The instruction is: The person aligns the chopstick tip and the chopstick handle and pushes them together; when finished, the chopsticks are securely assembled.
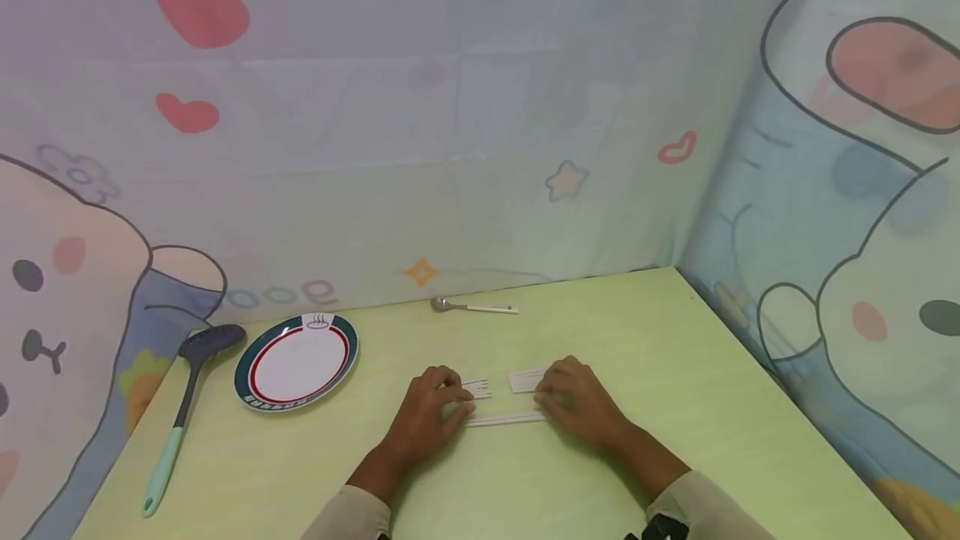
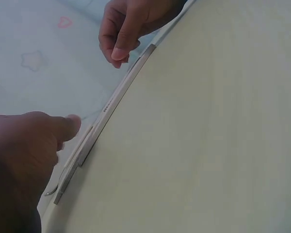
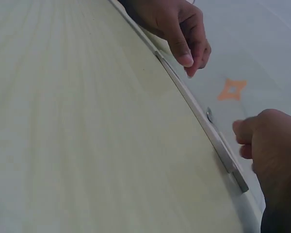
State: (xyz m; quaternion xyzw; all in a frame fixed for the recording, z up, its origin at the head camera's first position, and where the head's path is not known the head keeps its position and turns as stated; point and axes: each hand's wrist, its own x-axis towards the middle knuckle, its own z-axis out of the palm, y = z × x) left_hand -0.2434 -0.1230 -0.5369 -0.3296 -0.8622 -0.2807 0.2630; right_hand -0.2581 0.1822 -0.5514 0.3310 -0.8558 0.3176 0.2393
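Note:
Two thin pale sticks (image 1: 506, 420), which look like chopsticks, lie across the table between my hands. Behind them are a short bundle of pale sticks with uneven ends (image 1: 477, 388) on the left and a flat pale bundle (image 1: 527, 379) on the right. My left hand (image 1: 429, 413) is over the left ends, thumb and fingers bent. Over the right ends is my right hand (image 1: 579, 400), its fingertips close together. In the wrist views both the left hand (image 3: 172, 22) and right hand (image 2: 131, 26) appear just above the sticks; nothing shows between their fingertips. The hands hide the sticks' outer ends.
A round plate (image 1: 300, 363) with a dark green rim lies to the left. Farther left is a black slotted turner (image 1: 197, 352) with a mint handle. A small spoon (image 1: 474, 307) rests near the back edge. Printed cloth (image 1: 390, 107) hangs behind the pale table (image 1: 652, 332).

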